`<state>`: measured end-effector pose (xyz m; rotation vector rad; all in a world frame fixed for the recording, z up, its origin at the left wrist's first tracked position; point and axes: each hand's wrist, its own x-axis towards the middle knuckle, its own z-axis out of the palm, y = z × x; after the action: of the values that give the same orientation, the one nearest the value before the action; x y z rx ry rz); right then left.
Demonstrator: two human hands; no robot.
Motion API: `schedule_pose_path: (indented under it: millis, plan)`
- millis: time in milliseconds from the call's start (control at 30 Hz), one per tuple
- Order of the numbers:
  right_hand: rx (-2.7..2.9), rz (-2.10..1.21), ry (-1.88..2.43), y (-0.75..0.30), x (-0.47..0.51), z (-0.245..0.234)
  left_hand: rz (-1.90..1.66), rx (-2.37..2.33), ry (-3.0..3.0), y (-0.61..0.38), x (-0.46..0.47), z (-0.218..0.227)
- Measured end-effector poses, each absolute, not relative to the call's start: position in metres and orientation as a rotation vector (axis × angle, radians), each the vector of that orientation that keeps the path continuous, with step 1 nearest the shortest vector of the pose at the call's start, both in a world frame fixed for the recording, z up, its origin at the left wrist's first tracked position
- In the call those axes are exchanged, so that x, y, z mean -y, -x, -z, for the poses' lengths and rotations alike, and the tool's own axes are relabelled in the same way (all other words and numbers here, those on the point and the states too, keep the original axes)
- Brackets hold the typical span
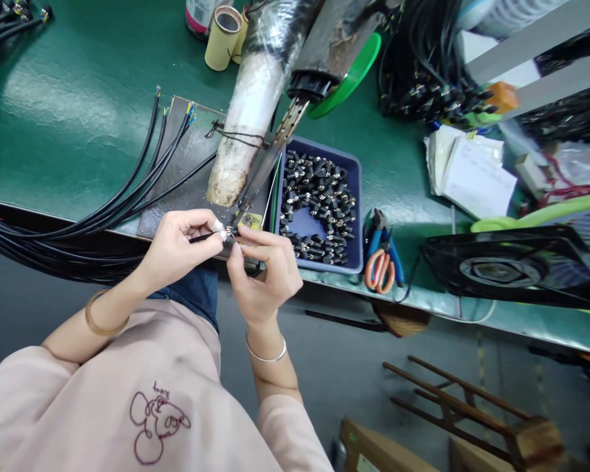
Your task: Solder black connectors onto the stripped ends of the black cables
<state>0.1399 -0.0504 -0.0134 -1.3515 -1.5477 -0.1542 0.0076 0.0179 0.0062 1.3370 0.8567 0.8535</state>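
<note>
My left hand [177, 249] pinches the end of a black cable [202, 237], its bared tip held at the edge of the green bench [69, 98]. My right hand [263, 272] is closed just right of it, fingers pinched on a small black connector [232, 244] that meets the cable tip. Both hands sit below a slanted metal soldering tool [275, 141] whose tip points down at them. A blue tray [356, 190] full of several small black connectors lies just right of my right hand.
A bundle of black cables [78, 223] fans over a dark metal plate [187, 157] at left. Orange and blue pliers [381, 259] lie right of the tray. A black fan [511, 269], papers [472, 174], cardboard tubes [222, 36] and a foil-wrapped pipe [248, 111] crowd the bench.
</note>
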Motion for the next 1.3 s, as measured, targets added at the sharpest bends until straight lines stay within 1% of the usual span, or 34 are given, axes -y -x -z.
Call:
schedule_pose_path:
  millis: [433,800,1300]
  plan:
    - [1.526,0.141,1.363,-0.1424,0.0456,0.009,-0.876,-0.907,-1.289,-0.0131,-0.0199,-0.014]
    - [1.542,0.115,1.378,-0.1425,0.0481,0.0115,-0.78,-0.881,-1.24,-0.0097,-0.0236,-0.0091]
    - [1.521,0.174,1.395,-0.14,0.0448,0.0061,-0.855,-0.886,-1.334,-0.0095,-0.0207,-0.0142]
